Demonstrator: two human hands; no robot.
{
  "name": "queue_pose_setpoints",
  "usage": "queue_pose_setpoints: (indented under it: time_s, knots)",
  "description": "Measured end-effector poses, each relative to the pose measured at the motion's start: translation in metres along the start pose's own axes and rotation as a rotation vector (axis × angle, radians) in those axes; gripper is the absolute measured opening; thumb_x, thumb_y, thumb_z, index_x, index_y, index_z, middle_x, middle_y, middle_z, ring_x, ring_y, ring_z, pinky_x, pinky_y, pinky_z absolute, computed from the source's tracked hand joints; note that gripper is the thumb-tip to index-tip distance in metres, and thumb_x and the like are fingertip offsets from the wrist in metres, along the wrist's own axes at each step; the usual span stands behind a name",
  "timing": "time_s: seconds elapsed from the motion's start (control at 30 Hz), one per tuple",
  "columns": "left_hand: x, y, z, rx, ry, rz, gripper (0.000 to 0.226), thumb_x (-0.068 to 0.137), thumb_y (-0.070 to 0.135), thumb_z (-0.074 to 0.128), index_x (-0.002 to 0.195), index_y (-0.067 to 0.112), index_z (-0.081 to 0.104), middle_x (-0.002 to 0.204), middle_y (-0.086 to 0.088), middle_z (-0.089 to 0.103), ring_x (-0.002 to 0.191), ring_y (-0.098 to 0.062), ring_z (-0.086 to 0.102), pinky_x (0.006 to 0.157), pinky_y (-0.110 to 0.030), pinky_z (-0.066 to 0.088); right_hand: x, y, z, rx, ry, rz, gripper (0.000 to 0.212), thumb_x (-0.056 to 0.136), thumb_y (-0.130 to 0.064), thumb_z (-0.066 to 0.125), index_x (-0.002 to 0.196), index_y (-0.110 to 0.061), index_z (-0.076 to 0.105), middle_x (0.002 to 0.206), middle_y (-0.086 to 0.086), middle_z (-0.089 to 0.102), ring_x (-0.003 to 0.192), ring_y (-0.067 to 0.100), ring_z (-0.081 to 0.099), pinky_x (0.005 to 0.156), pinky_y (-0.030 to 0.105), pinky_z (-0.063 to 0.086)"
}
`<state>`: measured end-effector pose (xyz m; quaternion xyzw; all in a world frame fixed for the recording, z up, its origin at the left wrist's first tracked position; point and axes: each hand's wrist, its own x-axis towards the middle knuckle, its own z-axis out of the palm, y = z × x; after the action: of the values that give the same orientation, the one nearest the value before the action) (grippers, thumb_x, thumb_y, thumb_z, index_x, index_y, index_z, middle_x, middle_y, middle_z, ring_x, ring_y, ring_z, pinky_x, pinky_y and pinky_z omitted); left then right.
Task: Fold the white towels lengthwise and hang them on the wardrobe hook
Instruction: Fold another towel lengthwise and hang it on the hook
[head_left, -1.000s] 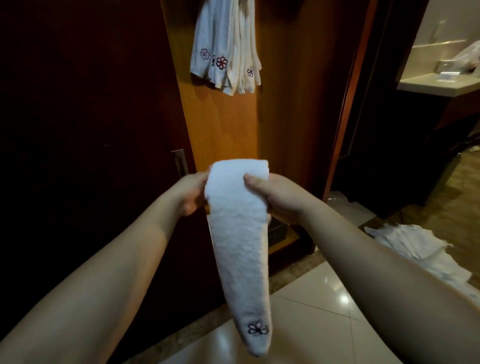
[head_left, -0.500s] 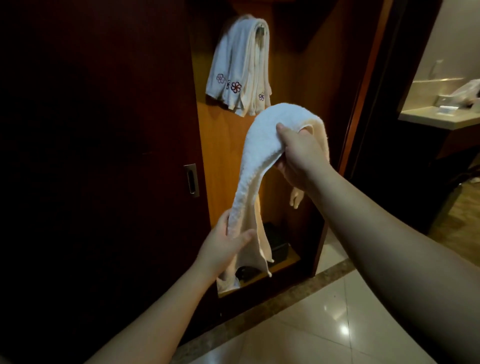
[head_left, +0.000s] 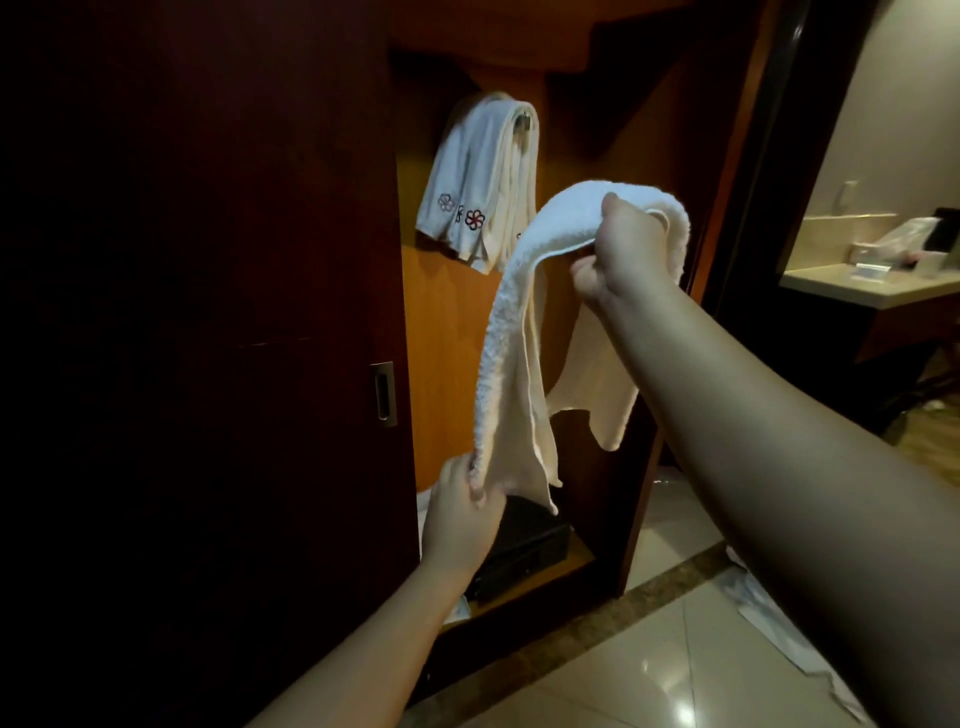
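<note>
Holding the folded white towel (head_left: 511, 332) in both hands, I have it draped in an arch in front of the open wardrobe. My right hand (head_left: 626, 249) is raised and its grip is closed round the top of the arch, fingers curled under the fold and thumb over it, so that one length of towel falls away to the left of that grip and a shorter, looser length hangs behind my right forearm. My left hand (head_left: 460, 519) is low, well below the right one, and its grip pinches the bottom end of the long hanging length between thumb and fingers; a loose corner trails just to the right of that pinch. Above and to the left of my right grip, the hanging towels (head_left: 480, 192) are bunched over the wardrobe hook (head_left: 524, 122), whose metal barely shows at their top; red and dark flower marks sit near their lower edges. The towel I hold is apart from them and not on the hook. Left of my left grip stands the dark sliding door (head_left: 208, 364) with its recessed metal handle (head_left: 383, 394). Just below and to the right of that grip, a black box (head_left: 524, 545) rests on the wardrobe's bottom shelf. Far to the right of my right arm is a pale counter (head_left: 872, 288) with blurred items on it, and white cloth (head_left: 779, 629) lies on the tiled floor under that arm.
</note>
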<state>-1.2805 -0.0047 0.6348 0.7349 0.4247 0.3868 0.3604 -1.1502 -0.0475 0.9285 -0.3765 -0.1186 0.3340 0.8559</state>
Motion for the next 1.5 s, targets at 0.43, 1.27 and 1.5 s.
queue_pose_setpoints:
  time_s: [0.43, 1.27, 1.5]
  knots:
    - [0.054, 0.115, -0.009, -0.042, 0.308, 0.066, 0.083, 0.091, 0.034, 0.071, 0.151, 0.035, 0.013, 0.138, -0.006, 0.056, 0.108, -0.026, 0.066, 0.078, -0.043, 0.059, -0.017, 0.031, 0.028, -0.107, -0.05, -0.067, 0.022, 0.103, -0.035, 0.054, 0.119, -0.02, 0.055, 0.081, -0.006, 0.052, 0.072, 0.016, 0.052, 0.081, 0.041, 0.047]
    - [0.122, 0.033, -0.045, 0.392, 0.416, -0.056, 0.038, 0.094, 0.04, 0.061, 0.124, 0.017, 0.062, 0.103, 0.0, 0.064, 0.084, -0.018, 0.061, 0.063, -0.036, 0.052, 0.073, -0.032, -0.077, -0.199, 0.102, -0.105, 0.031, 0.097, -0.027, 0.062, 0.125, -0.018, 0.052, 0.147, 0.004, 0.044, 0.129, 0.03, 0.047, 0.1, 0.043, 0.043]
    - [0.155, 0.071, -0.017, 0.707, 0.098, -0.422, 0.091, 0.085, 0.086, 0.026, 0.114, 0.006, 0.059, 0.096, -0.01, 0.067, 0.074, -0.022, 0.066, 0.049, -0.027, 0.041, 0.101, -0.029, -0.069, -0.096, -0.064, -0.127, 0.064, 0.104, -0.026, 0.054, 0.158, -0.015, 0.021, 0.158, 0.01, 0.035, 0.139, 0.039, 0.043, 0.098, 0.064, 0.046]
